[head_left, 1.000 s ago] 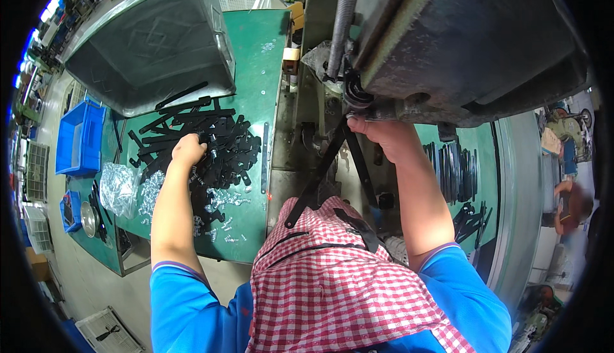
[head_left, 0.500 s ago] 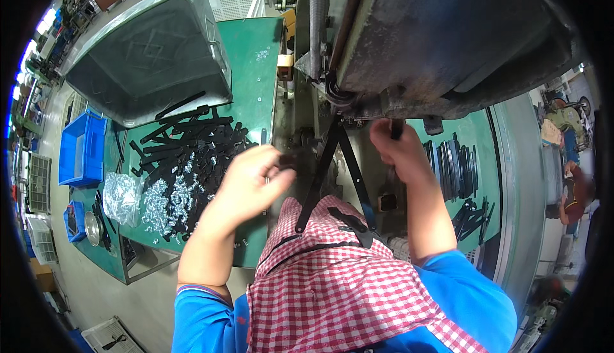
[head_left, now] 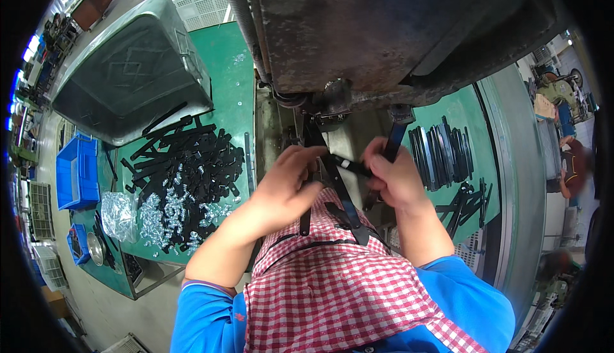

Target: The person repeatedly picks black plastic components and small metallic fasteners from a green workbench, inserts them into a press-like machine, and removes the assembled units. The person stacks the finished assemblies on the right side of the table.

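Observation:
A short black metal strip with a shiny spot spans the gap between my hands, under the machine head. My left hand has curled fingers, the fingertips at the strip's left end. My right hand is closed around the strip's right end. Beside its fingers rises a dark upright bar; whether I touch it is unclear. Two long black flat bars slant down from the machine toward my checked apron, spread at their lower ends. My left hand partly covers one of them.
On the green table at left lie a heap of black strips, small silver parts and a plastic bag. A big grey bin tips toward the heap. Blue bins stand farther left. Black bars are lined up at right.
My left hand has moved right with a dark piece and now meets the right hand. My right hand has come down slightly from the machine. The view has shifted.

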Tool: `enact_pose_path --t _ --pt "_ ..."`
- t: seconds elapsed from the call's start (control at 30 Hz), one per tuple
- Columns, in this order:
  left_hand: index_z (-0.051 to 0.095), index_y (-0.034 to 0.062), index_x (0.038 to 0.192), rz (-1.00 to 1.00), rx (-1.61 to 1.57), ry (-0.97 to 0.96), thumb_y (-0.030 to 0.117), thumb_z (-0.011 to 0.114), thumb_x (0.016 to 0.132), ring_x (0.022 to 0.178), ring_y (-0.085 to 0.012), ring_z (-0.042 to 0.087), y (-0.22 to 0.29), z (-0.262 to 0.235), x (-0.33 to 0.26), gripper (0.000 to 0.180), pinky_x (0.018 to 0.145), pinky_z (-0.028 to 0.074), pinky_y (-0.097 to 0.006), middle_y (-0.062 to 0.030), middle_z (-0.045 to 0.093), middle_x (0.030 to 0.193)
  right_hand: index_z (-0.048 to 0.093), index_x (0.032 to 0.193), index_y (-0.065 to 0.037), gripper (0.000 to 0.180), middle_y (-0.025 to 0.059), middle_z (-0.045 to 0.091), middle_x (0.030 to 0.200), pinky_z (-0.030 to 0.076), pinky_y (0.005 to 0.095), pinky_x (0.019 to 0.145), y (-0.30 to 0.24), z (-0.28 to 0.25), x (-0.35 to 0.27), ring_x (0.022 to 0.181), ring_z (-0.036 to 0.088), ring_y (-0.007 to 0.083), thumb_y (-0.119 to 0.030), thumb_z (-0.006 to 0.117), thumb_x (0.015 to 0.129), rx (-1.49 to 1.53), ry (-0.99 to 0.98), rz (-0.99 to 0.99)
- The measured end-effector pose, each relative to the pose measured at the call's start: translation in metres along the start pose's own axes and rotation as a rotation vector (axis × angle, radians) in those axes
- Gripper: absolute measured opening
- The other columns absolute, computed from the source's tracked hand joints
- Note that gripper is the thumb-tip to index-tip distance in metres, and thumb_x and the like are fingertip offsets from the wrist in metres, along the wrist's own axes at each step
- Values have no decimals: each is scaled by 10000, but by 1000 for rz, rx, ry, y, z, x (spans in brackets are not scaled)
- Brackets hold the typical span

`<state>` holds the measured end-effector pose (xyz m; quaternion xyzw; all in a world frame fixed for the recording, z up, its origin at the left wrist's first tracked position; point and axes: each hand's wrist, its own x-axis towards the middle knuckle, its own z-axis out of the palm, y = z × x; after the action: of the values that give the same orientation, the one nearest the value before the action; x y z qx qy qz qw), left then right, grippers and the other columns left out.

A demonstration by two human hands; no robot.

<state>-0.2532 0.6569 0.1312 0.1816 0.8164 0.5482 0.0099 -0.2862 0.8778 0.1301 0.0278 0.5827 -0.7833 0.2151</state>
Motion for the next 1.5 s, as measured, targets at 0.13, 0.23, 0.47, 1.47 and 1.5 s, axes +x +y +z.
enact_pose_path --t 0.13,0.23,0.47,1.47,1.5 --pt "400 -44 1295 -243 -556 92 -28 452 835 898 -148 544 -24 -6 -17 463 757 456 -263 -111 571 1074 610 988 -42 224 -24 487 713 293 195 469 -10 -4 32 547 406 48 -67 681 776 -12 -43 -114" --pt "450 -37 1222 -305 -774 218 -43 466 834 858 -158 576 -24 -9 -16 389 743 466 -254 -140 595 1052 619 1004 -62 236 -15 567 823 348 191 522 -12 -7 58 600 437 50 -105 693 784 -159 -201 -107" --pt "565 -26 932 -202 -902 412 -119 575 744 894 -167 580 -42 -10 -15 210 782 469 -257 -118 588 1008 644 984 -73 305 -39 616 798 410 206 576 -10 -12 91 671 509 54 -181 767 727 -330 -173 -73" --pt "579 5 1000 122 320 455 23 689 744 867 -134 521 -71 3 56 280 768 403 -256 -23 571 986 603 994 -65 183 15 581 977 439 257 713 37 4 142 832 531 113 -124 614 821 -288 -213 -233" --pt "569 7 1017 142 332 504 28 674 764 833 -124 509 -67 6 54 274 736 399 -243 -20 558 981 602 989 -65 171 13 581 970 435 253 708 38 -1 146 822 527 111 -124 608 828 -331 -247 -249"
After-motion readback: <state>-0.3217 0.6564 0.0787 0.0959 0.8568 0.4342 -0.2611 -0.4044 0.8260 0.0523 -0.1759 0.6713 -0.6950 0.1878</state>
